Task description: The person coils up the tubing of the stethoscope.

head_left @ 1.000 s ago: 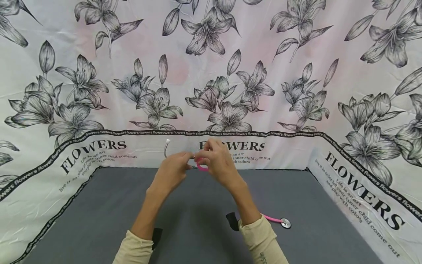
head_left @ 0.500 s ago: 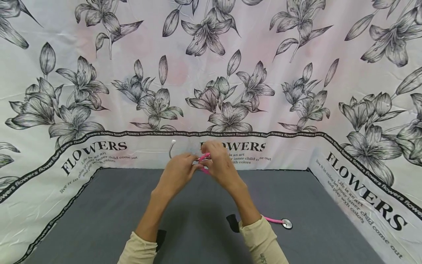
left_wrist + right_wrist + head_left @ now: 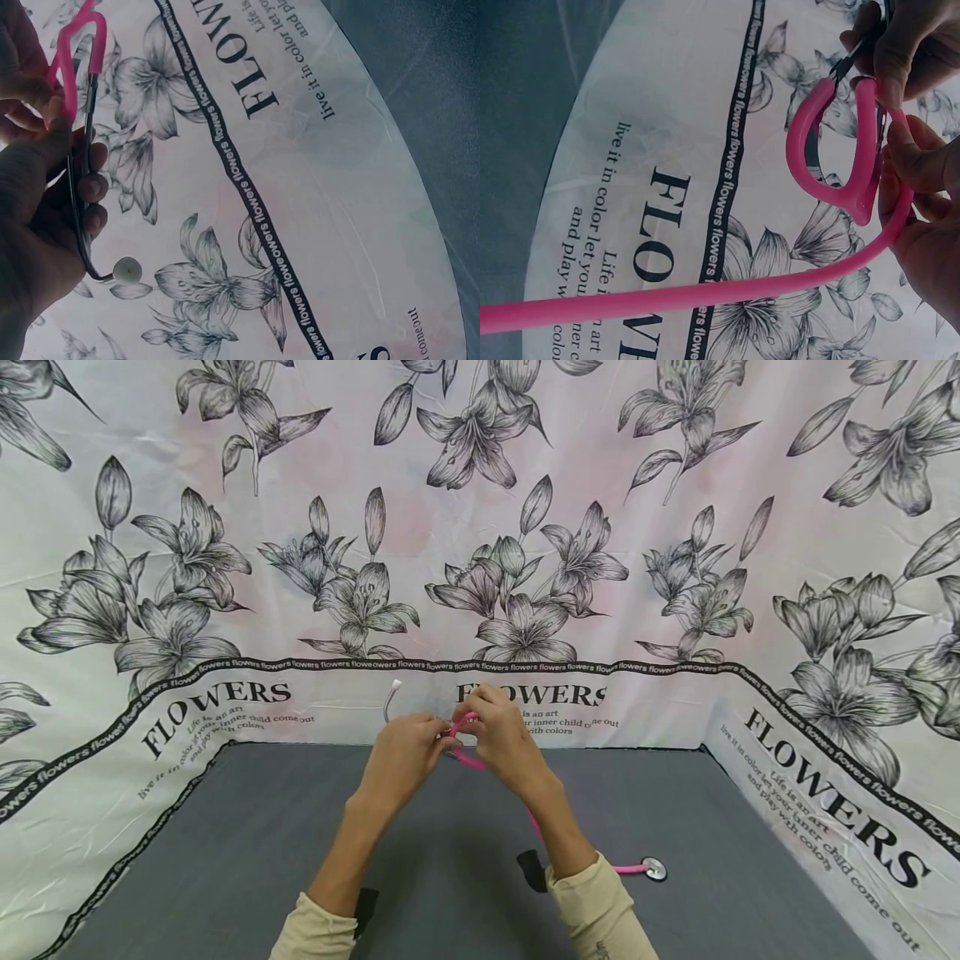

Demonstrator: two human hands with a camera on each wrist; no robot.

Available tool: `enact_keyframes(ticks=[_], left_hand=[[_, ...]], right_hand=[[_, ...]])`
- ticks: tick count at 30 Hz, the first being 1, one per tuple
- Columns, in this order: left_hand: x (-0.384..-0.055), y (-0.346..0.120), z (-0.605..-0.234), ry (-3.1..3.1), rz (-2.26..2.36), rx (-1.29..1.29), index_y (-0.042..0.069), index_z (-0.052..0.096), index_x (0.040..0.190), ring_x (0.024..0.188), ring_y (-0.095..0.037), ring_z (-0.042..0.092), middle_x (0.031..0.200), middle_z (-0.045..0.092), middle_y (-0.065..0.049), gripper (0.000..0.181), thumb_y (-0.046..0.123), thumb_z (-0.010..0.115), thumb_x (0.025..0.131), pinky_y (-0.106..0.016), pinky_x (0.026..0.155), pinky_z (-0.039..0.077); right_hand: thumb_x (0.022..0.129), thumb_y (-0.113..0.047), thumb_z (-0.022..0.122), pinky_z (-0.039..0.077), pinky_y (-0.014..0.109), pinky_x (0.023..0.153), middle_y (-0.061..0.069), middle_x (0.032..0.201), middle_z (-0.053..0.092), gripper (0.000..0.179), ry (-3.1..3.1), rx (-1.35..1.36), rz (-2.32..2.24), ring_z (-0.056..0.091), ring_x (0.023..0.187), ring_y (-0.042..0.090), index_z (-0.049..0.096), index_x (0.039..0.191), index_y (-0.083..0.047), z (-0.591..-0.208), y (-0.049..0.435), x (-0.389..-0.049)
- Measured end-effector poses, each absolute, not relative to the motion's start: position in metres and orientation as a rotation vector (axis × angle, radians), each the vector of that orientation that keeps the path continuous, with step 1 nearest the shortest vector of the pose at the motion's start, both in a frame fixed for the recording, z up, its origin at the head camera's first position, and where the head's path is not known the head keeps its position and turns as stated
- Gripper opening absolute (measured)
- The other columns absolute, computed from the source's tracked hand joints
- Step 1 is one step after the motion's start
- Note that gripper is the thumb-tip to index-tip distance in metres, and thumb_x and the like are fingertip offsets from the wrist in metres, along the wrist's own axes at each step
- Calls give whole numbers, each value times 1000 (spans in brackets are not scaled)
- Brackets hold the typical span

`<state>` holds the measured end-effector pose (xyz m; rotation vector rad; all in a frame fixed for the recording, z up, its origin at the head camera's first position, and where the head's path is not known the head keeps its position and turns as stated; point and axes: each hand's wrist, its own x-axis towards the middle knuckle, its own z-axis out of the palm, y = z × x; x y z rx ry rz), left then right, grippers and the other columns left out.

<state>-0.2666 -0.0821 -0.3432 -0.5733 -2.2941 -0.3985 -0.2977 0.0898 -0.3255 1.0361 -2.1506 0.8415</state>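
A pink stethoscope point(image 3: 780, 286) is held up between both hands above the far part of the table. My left hand point(image 3: 401, 758) grips its metal ear tubes point(image 3: 91, 97), and a white ear tip point(image 3: 127, 270) sticks out beyond the fingers. Close beside it, my right hand point(image 3: 512, 747) pinches the pink tubing near the fork, with the fingertips of the two hands almost together. The looped pink fork hangs below them in the right wrist view. From there the tubing runs down behind the right forearm to the round chest piece point(image 3: 654, 869) on the table.
The grey table point(image 3: 247, 843) is enclosed at the back and sides by a white floral curtain point(image 3: 420, 527) with printed words. A black piece point(image 3: 531, 870) shows beside the right sleeve, another point(image 3: 366, 912) beside the left.
Both hands have drawn closer together, the left moving slightly right. The pink tubing now shows more between and below them, and a stretch appears beside the right forearm.
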Motion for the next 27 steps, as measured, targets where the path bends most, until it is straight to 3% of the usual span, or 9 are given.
enact_keyframes(ticks=[7,13,17,27], left_hand=[[-267,-86,-343,-2319,-452,-605,4,81,96,64,-14,63,77,73,-4,23,24,84,86,-27,61,54],[-266,-91,-342,-2317,-585,-681,6,81,96,63,-8,54,77,71,-1,17,21,83,88,-21,61,48],[-265,-91,-339,-2292,-593,-738,8,81,94,65,-7,56,80,73,1,13,20,82,89,-21,63,50],[-262,-91,-338,-2284,-690,-785,7,80,94,66,-6,54,81,73,-1,12,18,80,90,-20,63,48]], right_hand=[[79,23,72,55,29,75,7,94,71,34,-2113,1078,749,66,90,24,80,93,-8,-320,98,-303],[88,8,76,60,28,76,11,96,77,17,-2183,1066,878,74,89,22,72,101,-2,-316,108,-309],[91,0,76,59,32,79,10,92,78,10,-2224,1037,975,74,88,22,70,97,-5,-317,117,-315],[91,-1,77,60,27,81,13,95,79,11,-2221,1151,1170,74,86,21,74,102,-1,-336,128,-333]])
